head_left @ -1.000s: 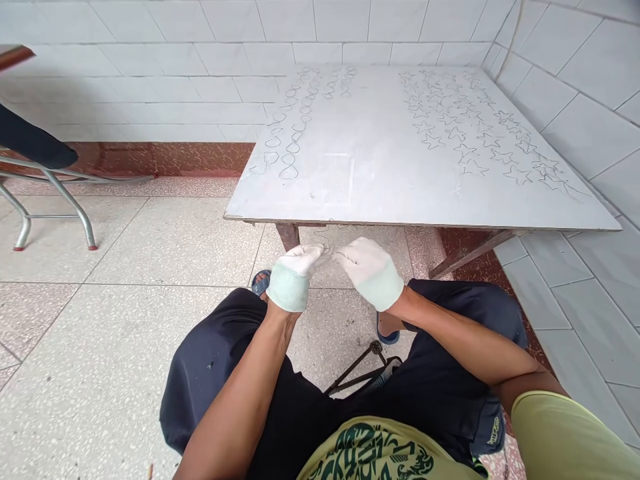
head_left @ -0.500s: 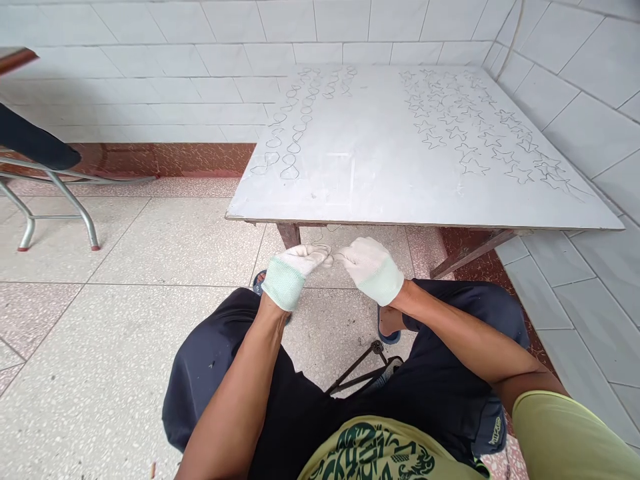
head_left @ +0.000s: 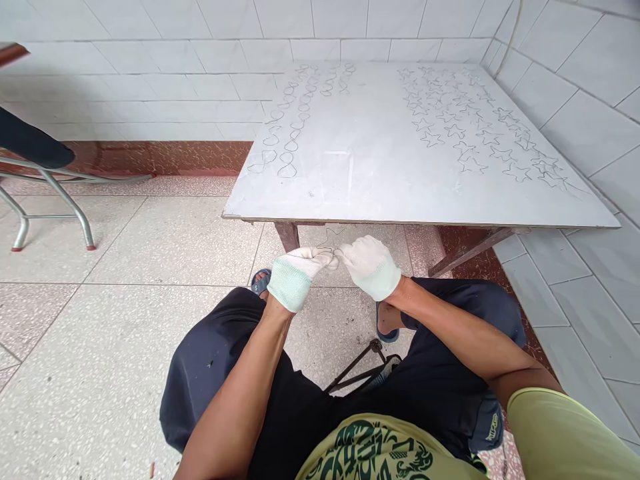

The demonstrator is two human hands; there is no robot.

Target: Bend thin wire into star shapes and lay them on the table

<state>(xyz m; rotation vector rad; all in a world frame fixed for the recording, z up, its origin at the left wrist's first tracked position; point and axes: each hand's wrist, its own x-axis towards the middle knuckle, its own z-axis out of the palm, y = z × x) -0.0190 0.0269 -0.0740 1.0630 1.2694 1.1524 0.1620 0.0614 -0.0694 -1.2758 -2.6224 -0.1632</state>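
Both of my hands wear white gloves with pale green cuffs and meet in front of the table's near edge. My left hand (head_left: 304,265) is closed in a pinch on a thin bent wire (head_left: 332,233), whose angular outline sticks up beyond the fingers. My right hand (head_left: 369,261) is closed on the same wire, its fingertips touching or nearly touching those of the left. The gloves hide the part of the wire between the fingers. On the white tabletop (head_left: 380,180) lie several star-shaped wires (head_left: 453,130) to the right and several looped, figure-eight wires (head_left: 287,163) to the left.
A tiled wall (head_left: 215,60) runs behind the table and along its right. At far left, a person's dark-clothed leg (head_left: 35,143) rests over a metal-legged stool (head_left: 80,213). A dark metal frame (head_left: 355,367) stands between my knees. A wooden table leg (head_left: 470,252) slants at right.
My left hand has moved slightly right, closer to the right hand. The wire above the fingers has turned and shows more of its angular outline. The view has shifted a little.
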